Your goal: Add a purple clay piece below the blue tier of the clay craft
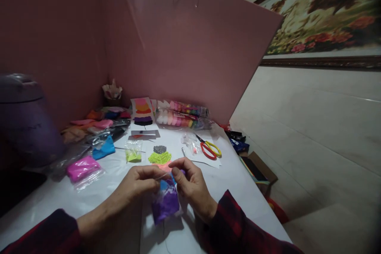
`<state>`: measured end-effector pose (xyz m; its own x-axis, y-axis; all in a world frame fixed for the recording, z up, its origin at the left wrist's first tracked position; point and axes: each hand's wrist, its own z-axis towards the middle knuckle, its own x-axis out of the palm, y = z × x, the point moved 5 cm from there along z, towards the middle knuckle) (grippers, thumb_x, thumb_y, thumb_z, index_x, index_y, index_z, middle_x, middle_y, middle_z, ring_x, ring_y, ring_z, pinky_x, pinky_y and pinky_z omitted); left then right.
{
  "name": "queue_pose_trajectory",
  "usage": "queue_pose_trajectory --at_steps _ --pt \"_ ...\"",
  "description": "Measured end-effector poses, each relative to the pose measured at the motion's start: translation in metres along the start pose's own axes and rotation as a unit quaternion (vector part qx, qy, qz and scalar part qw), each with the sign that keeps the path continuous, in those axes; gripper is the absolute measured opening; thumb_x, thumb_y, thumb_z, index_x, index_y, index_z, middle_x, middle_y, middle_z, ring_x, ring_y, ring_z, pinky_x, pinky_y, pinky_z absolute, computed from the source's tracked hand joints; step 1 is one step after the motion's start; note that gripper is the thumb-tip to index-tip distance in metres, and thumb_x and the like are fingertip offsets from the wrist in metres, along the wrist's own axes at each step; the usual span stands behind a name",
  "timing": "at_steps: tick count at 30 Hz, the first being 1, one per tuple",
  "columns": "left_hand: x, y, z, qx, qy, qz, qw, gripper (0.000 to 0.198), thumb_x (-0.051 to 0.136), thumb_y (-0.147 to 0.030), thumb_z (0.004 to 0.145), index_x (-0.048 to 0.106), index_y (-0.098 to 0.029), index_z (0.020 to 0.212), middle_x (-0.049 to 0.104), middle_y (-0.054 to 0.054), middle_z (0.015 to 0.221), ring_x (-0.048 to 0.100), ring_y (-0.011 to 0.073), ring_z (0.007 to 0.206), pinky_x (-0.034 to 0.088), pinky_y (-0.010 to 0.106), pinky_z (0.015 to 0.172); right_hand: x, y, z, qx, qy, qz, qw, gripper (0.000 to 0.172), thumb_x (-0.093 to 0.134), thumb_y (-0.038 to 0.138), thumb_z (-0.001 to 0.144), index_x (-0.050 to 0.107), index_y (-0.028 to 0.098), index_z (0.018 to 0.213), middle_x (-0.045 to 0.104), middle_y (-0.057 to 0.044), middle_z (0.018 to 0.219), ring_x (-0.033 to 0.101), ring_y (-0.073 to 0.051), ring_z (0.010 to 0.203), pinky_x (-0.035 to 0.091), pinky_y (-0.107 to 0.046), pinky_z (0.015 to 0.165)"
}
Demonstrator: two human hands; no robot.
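Both hands at near bench (74, 194) edge. Left hand (139, 180) and right hand (190, 184) pinch top of purple clay bag (166, 202), approx.; bag hangs between grips, long axis near-far, equidistant to both.

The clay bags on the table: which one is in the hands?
The purple bag, pinched by both hands; the pink bag and blue bag lie untouched further left.
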<state>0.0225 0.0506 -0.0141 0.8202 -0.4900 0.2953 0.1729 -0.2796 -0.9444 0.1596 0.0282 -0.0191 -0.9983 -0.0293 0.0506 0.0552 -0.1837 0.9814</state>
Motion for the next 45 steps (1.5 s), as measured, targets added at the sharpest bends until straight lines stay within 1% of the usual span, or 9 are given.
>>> queue_pose_trajectory --at_steps 7,11,14,20,23,29,33,40,45 --pt "0.005 0.004 -0.003 -0.025 0.035 -0.003 0.999 0.015 0.061 -0.009 0.054 0.074 -0.013 0.06 0.062 0.001 0.05 0.05 0.011 0.049 0.036 0.023 0.052 0.008 0.005 -0.004 -0.001 0.076 0.003 0.997 0.024 0.064 0.041 0.082 0.055 0.019 0.079 0.044 0.007 0.055 0.032 -0.007 0.043 0.025 -0.02 0.041" --pt "0.013 0.006 -0.005 -0.066 0.08 -0.051 0.993 0.019 0.061 -0.011 0.055 0.076 -0.013 0.066 0.068 0.005 0.057 0.057 0.0155 0.054 0.04 0.026 0.054 0.008 0.006 -0.005 0.015 0.059 0.023 0.998 0.027 0.063 0.044 0.081 0.052 0.02 0.075 0.042 0.008 0.052 0.031 -0.007 0.042 0.024 -0.021 0.042" --pt "0.015 0.009 -0.004 -0.072 0.097 -0.034 0.992 0.018 0.064 -0.012 0.054 0.077 -0.013 0.066 0.071 0.007 0.06 0.059 0.0172 0.057 0.042 0.028 0.059 0.007 0.009 -0.006 -0.007 0.043 0.003 0.999 0.026 0.064 0.042 0.08 0.054 0.019 0.074 0.043 0.006 0.057 0.033 -0.008 0.048 0.027 -0.021 0.047" --pt "0.006 0.011 0.001 -0.018 0.089 0.073 0.993 0.009 0.07 -0.016 0.059 0.077 -0.016 0.065 0.069 0.003 0.059 0.058 0.0162 0.058 0.041 0.027 0.059 0.003 0.012 -0.003 -0.045 0.017 -0.035 0.998 0.025 0.063 0.039 0.08 0.056 0.017 0.072 0.046 0.004 0.062 0.037 -0.01 0.056 0.031 -0.023 0.053" --pt "0.002 0.012 0.003 -0.008 0.062 0.058 0.996 0.011 0.078 -0.022 0.058 0.075 -0.015 0.065 0.068 0.003 0.058 0.058 0.0155 0.056 0.041 0.027 0.059 0.001 0.01 -0.001 -0.039 0.001 -0.037 0.999 0.026 0.064 0.041 0.079 0.055 0.018 0.071 0.046 0.005 0.059 0.038 -0.01 0.053 0.031 -0.022 0.051" --pt "0.004 0.023 0.001 -0.072 0.032 -0.075 0.994 0.028 0.08 -0.016 0.049 0.074 -0.015 0.077 0.072 0.006 0.07 0.061 0.0181 0.06 0.043 0.028 0.058 0.002 0.007 -0.003 0.012 0.002 -0.001 1.0 0.028 0.067 0.042 0.076 0.055 0.018 0.071 0.043 0.008 0.049 0.031 -0.007 0.04 0.023 -0.021 0.041" --pt "0.008 0.026 -0.002 -0.111 0.038 -0.082 0.99 0.022 0.071 -0.01 0.052 0.075 -0.015 0.073 0.068 0.004 0.06 0.054 0.0121 0.049 0.038 0.024 0.051 0.004 0.009 -0.005 0.02 0.01 0.006 1.0 0.027 0.067 0.041 0.076 0.054 0.018 0.071 0.042 0.008 0.048 0.031 -0.006 0.04 0.023 -0.02 0.04" --pt "0.008 0.021 -0.002 -0.073 0.074 0.039 0.994 0.011 0.068 -0.013 0.057 0.074 -0.015 0.066 0.069 0.004 0.06 0.059 0.0178 0.056 0.042 0.028 0.056 0.001 0.011 -0.004 -0.014 -0.017 -0.006 1.0 0.023 0.068 0.036 0.075 0.057 0.017 0.068 0.045 0.006 0.054 0.034 -0.008 0.048 0.027 -0.022 0.047" --pt "0.008 0.01 -0.003 -0.024 0.07 0.024 0.997 0.012 0.073 -0.011 0.058 0.071 -0.018 0.067 0.068 0.0 0.063 0.059 0.0149 0.06 0.042 0.025 0.059 -0.001 0.006 -0.002 0.007 -0.028 0.033 0.999 0.024 0.069 0.037 0.074 0.056 0.017 0.069 0.044 0.007 0.051 0.031 -0.006 0.042 0.024 -0.02 0.042"
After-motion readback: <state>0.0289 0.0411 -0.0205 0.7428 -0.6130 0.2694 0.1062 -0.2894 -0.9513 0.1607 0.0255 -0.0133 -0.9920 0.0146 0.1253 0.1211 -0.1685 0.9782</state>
